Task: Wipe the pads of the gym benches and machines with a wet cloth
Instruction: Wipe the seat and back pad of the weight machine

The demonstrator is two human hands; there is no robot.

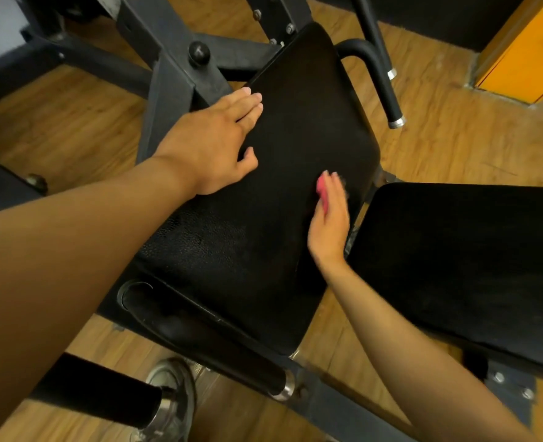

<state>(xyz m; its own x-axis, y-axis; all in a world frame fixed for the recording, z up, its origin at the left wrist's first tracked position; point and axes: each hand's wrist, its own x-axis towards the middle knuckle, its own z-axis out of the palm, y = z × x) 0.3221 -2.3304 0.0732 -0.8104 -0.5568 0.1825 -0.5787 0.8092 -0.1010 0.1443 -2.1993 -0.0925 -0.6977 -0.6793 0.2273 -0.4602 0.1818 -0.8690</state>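
Black pad (283, 122): left hand (213, 145) flat; right hand (329, 221) presses cloth (322, 194)

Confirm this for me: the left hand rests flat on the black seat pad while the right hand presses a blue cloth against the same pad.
Not quite: the cloth is pink, not blue, as the head view shows. The rest holds: the left hand rests flat on the black seat pad, and the right hand presses the cloth against that same pad.

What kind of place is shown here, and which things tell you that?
Most likely a gym: a black padded machine seat, a second black pad beside it, foam-covered handles and a bolted steel frame on wooden flooring.
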